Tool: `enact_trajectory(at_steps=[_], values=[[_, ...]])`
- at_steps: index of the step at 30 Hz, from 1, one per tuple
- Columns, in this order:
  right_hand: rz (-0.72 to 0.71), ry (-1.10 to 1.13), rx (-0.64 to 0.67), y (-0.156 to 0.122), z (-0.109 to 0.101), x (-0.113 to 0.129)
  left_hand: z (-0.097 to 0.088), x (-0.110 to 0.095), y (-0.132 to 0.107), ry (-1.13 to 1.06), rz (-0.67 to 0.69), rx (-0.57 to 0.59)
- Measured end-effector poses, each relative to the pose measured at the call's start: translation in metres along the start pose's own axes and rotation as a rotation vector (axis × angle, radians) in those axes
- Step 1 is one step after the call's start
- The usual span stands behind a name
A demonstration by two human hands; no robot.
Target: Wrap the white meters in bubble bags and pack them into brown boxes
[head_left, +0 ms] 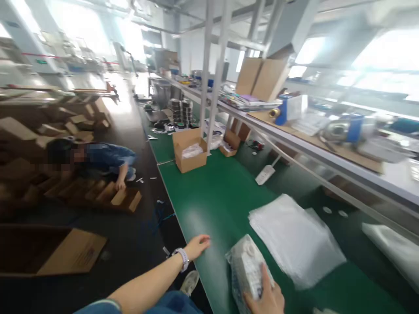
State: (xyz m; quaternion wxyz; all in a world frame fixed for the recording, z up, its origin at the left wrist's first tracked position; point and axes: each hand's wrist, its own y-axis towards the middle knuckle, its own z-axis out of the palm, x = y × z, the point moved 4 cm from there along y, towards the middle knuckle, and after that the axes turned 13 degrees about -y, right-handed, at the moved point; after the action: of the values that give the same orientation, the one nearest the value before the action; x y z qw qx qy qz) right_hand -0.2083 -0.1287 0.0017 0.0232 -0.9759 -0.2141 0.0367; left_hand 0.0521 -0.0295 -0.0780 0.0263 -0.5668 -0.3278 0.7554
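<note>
My right hand point(267, 297) grips a bulky white item in a clear plastic bag point(250, 264) at the front of the green table, thumb and fingers spread over its near end. What lies inside the bag is blurred. My left hand point(198, 245), with a pale watch at the wrist, hovers by the table's left edge; its fingers are loosely stretched and nothing is in them. To the right of the bagged item lies a stack of clear plastic bags point(294, 237), flat on the green tabletop point(212, 192).
An open cardboard box point(191, 152) with plastic inside stands farther along the table, beside a smaller box point(230, 144). A shelf point(294, 150) with parts runs along the right. On the left, another person point(108, 159) bends over cardboard boxes point(126, 198) on the floor.
</note>
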Motion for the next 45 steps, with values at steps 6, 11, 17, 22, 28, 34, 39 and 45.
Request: enact_trajectory(at_steps=[6,11,17,22,28,34,39,45], values=[[0.160,0.157,0.041,-0.029,-0.017,0.006,-0.011,-0.013,0.010,0.040,-0.070,0.092],[0.314,0.296,0.022,-0.069,-0.010,-0.005,0.019,-0.029,0.028,0.126,-0.084,0.216],[0.482,0.378,-0.029,-0.100,-0.003,-0.016,0.085,-0.043,0.045,0.342,0.008,0.428],[0.567,0.495,-0.055,-0.100,0.004,-0.031,0.136,-0.038,0.049,0.430,0.089,0.590],[0.591,0.703,-0.058,-0.089,0.020,-0.057,0.158,-0.017,0.036,0.548,0.065,0.753],[0.691,1.136,-0.087,-0.077,0.042,-0.059,0.154,0.009,0.018,0.568,-0.069,0.824],[0.711,1.165,-0.028,-0.072,0.045,-0.047,0.163,0.005,-0.006,0.336,-0.182,0.875],[0.504,0.631,-0.037,-0.071,0.013,-0.052,0.194,-0.008,-0.017,0.141,-0.158,0.769]])
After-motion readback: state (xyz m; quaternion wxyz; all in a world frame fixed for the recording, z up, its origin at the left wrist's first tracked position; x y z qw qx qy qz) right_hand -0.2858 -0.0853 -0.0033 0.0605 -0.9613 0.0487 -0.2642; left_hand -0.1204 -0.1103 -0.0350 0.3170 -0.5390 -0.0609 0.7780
